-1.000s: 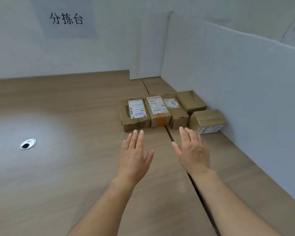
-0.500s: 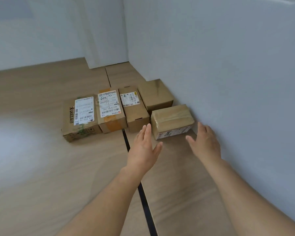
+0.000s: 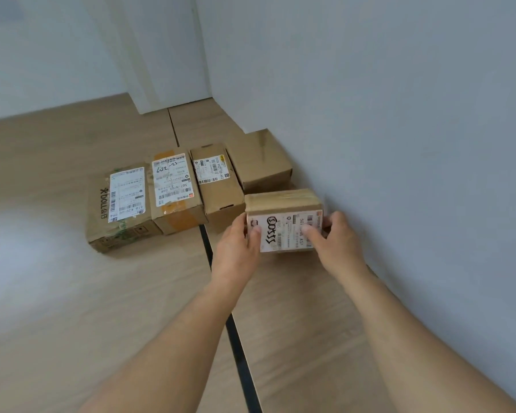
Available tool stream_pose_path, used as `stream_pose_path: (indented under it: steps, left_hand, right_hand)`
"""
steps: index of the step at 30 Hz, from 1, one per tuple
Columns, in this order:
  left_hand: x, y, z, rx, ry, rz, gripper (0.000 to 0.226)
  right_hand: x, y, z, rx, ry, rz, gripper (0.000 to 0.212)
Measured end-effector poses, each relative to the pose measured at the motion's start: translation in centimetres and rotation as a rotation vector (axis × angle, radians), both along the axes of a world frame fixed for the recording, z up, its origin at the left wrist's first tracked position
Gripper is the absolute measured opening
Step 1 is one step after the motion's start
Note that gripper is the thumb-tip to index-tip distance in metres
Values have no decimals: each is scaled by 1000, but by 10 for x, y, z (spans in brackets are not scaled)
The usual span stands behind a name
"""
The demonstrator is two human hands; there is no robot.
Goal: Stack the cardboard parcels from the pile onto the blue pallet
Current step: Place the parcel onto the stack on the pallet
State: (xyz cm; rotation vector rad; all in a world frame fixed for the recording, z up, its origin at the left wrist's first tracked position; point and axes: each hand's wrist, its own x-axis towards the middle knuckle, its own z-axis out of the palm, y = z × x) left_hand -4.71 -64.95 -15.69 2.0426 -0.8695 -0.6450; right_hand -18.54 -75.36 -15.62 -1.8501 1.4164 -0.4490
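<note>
Fingers (image 3: 241, 226) of left hand (image 3: 238, 247) and right hand (image 3: 337, 242) now grip the parcel (image 3: 283, 204)

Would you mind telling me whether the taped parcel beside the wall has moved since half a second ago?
Yes. The left hand and right hand grip the taped parcel; it has tipped toward the person, label face up, away from the plain box.

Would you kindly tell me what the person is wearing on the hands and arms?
Nothing that shows. The left hand and right hand are ungloved, no ring in view; the left forearm and right forearm are bare, without sleeve, watch or bracelet.
</note>
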Motion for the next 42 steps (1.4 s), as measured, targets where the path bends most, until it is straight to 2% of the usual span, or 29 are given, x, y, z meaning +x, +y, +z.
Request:
stream_pose_path:
  steps: [4, 7, 10, 17, 27, 42]
  left_hand:
    - [-1, 25, 24, -60, 49, 46, 39]
    - [0, 52, 38, -91, 72, 30, 56]
    - [6, 81, 51, -105, 30, 20, 61]
    - [16, 155, 82, -197, -24, 84, 63]
    - [32, 317, 126, -298, -68, 199, 55]
    - [39, 554, 166, -273, -193, 441, 45]
  right_hand:
    - [0, 23, 18, -10, -85, 27, 28]
    - [1, 44, 35, -13, -144, 132, 47]
    - [4, 69, 52, -17, -158, 233, 62]
    - [19, 132, 77, -118, -236, 312, 71]
    - [58, 268, 110, -256, -271, 458, 68]
    - [103, 476, 153, -374, -348, 684, 69]
